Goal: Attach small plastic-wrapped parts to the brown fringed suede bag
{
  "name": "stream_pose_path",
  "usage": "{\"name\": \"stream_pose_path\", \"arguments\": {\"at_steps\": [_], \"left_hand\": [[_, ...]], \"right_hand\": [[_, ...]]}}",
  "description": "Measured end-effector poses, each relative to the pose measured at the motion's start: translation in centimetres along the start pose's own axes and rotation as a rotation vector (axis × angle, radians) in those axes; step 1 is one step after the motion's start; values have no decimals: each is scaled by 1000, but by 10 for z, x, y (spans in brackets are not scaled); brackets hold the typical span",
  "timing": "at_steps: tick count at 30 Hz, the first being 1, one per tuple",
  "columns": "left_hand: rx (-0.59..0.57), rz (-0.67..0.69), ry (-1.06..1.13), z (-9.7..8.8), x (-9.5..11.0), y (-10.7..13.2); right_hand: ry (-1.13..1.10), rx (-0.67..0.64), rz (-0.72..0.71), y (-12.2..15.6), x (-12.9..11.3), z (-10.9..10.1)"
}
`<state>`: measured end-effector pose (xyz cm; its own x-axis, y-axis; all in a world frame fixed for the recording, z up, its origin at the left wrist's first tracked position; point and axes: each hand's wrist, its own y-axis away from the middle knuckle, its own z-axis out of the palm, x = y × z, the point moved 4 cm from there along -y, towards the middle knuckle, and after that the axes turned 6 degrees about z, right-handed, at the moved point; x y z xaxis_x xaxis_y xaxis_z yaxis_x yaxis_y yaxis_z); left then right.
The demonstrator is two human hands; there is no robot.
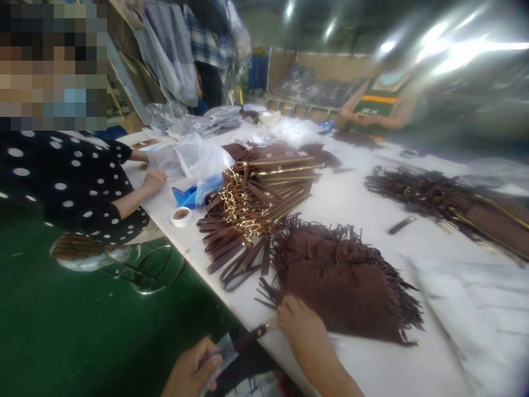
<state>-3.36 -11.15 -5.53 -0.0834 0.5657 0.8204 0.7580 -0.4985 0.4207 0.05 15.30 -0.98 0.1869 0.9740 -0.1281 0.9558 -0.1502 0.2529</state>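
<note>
Near the table's front edge, my left hand [194, 364] is closed around a brown strap [252, 335] with a piece of clear plastic film [226, 353] about it. My right hand [303, 331] pinches the strap's other end, where a metal clasp shows faintly. Just beyond it lie dark brown fringed suede bags [330, 286], flat on the table. Behind these is a heap of brown straps [248, 220] with gold-coloured clasps.
A white tape roll [181, 216] and blue tape dispenser [185, 196] stand on the white table [339, 204]. More brown straps [413, 182] lie at right, beside white plastic sheets [467, 309]. One co-worker [82, 187] is at the left, another [380, 107] across the table.
</note>
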Motion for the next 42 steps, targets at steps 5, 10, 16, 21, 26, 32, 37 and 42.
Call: {"name": "stream_pose_path", "arguments": {"at_steps": [5, 10, 16, 21, 26, 32, 37, 42], "left_hand": [[24, 40, -142, 7, 13, -12], [23, 68, -217, 17, 31, -21], [-8, 74, -22, 35, 41, -29], [-97, -26, 358, 61, 41, -39], [-114, -95, 461, 68, 49, -43], [-49, -136, 472, 70, 59, -46], [-19, -164, 496, 78, 69, -54], [-17, -168, 432, 86, 79, -67]], "right_hand": [[-105, 37, -65, 0, 8, 1], [-318, 94, -77, 4, 14, 3], [-398, 99, -78, 7, 14, 4], [-468, 106, -78, 10, 16, 0], [-482, 91, -96, 10, 20, 1], [-558, 99, -112, 9, 24, 2], [-691, 87, -138, 8, 32, 4], [-818, 96, -153, 6, 41, 7]]}}
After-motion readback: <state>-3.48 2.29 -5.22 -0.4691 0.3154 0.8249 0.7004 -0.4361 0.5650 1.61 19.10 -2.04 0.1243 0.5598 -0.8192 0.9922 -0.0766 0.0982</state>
